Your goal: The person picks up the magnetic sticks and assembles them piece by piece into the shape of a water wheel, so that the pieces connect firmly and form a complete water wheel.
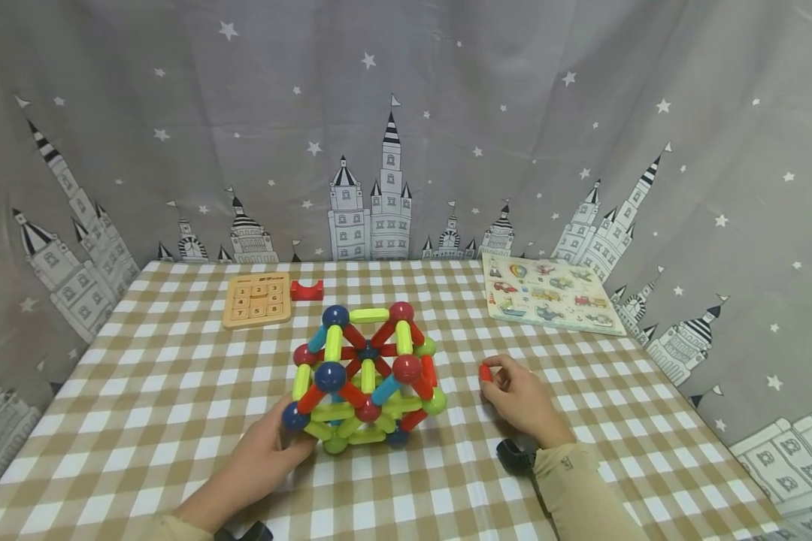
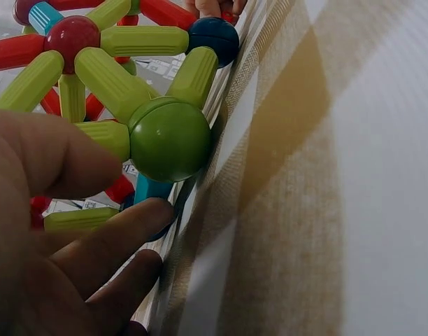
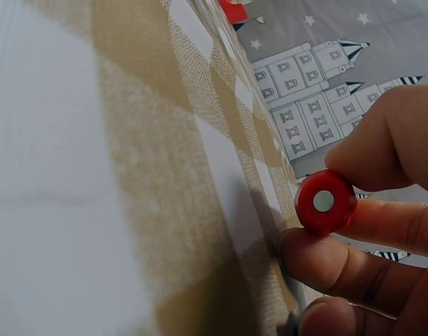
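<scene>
A magnetic ball-and-rod structure (image 1: 368, 376) of yellow-green, red and blue rods with coloured balls stands on the checked cloth. At its lower left corner, my left hand (image 1: 267, 454) holds it, thumb in front and fingers behind. The left wrist view shows that thumb and fingers (image 2: 116, 241) beside a green ball (image 2: 170, 138) and its rods. To the right of the structure and apart from it, my right hand (image 1: 524, 398) pinches a red magnetic rod (image 1: 485, 373). The right wrist view faces the rod's round end (image 3: 326, 201), with a pale metal disc in its middle.
A wooden number puzzle (image 1: 258, 300) lies at the back left, with a red curved block (image 1: 307, 291) beside it. A picture board (image 1: 548, 294) lies at the back right. A grey castle-print curtain (image 1: 446, 113) hangs behind the checked tablecloth (image 1: 142, 421).
</scene>
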The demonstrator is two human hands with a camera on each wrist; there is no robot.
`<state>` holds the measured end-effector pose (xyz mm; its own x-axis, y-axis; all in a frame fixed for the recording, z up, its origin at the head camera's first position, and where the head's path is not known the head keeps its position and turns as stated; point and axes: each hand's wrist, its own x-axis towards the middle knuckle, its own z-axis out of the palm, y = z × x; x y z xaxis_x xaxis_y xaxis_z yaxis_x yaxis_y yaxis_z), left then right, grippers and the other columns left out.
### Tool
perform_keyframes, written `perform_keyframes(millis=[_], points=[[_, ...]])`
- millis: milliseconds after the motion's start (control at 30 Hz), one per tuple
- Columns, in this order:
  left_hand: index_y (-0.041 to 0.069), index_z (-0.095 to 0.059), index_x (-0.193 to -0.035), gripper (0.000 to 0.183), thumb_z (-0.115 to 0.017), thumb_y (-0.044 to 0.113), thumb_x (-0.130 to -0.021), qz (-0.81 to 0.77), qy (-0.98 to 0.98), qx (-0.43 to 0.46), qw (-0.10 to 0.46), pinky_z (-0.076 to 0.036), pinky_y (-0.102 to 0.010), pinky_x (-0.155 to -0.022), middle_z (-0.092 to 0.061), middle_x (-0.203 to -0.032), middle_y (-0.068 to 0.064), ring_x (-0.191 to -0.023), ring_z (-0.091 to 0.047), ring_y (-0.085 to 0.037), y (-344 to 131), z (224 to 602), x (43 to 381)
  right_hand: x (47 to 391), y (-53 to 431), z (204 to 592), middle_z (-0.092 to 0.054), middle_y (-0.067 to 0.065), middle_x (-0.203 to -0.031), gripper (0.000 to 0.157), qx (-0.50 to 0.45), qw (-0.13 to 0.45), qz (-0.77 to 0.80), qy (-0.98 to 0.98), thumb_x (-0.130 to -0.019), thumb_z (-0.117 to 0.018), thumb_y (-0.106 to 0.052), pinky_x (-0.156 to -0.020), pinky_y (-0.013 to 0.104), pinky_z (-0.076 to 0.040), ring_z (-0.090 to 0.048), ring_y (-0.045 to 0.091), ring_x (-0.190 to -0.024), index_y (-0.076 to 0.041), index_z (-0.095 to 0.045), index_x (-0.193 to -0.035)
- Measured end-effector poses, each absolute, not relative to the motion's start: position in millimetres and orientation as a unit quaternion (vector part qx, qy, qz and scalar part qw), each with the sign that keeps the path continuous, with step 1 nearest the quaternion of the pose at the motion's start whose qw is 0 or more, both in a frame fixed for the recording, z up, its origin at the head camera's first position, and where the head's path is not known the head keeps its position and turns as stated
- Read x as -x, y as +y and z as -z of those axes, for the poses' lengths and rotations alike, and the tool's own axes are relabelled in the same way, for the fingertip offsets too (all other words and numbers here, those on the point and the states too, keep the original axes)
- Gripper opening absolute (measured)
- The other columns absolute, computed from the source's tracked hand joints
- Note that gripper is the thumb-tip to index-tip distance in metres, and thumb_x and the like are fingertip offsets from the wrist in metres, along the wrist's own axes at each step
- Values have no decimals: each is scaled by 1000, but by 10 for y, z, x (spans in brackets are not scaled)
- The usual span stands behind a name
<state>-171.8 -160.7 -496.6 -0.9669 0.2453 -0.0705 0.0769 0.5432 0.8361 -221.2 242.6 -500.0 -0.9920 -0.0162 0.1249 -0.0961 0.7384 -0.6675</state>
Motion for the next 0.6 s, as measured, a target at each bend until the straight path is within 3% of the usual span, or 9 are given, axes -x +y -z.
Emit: perform_keyframes(millis=[133,233,333,600], points=[[19,-62,-136,47,-77,27,-92,-445,882,-136,76,-50,-50,-106,-69,-132,3,-122,-63,-20,-1615,5010,1734,2212,2415,5000,-60,-2,-79,37,-36,53,-363,-929,-89,-70,-18,-58,27,-43,-52,14,-64,-16,-65,-126],[25,-62,-135,50,-81,29,-89,-435,881,-174,65,-52,-39,-101,-69,-127,12,-114,-64,-9,-1631,5041,1741,2222,2397,4981,-60,-2,-78,36,-45,49,-364,-929,-90,-70,-19,-57,28,-43,-53,14,-63,-17,-66,-125],[31,-60,-136,58,-86,33,-84,-424,883,-195,50,-52,-35,-100,-67,-128,17,-115,-62,-6,-1639,5068,1753,2229,2389,4977,-60,-3,-77,36,-52,45,-363,-929,-90,-70,-20,-57,27,-43,-53,13,-62,-16,-65,-126],[32,-58,-138,54,-79,43,-90,-426,882,-191,64,-50,-43,-106,-64,-135,17,-126,-60,-10,-1613,5082,1798,2214,2397,4989,-60,-4,-79,37,-54,39,-362,-930,-90,-70,-21,-59,28,-44,-53,13,-65,-16,-64,-126]])
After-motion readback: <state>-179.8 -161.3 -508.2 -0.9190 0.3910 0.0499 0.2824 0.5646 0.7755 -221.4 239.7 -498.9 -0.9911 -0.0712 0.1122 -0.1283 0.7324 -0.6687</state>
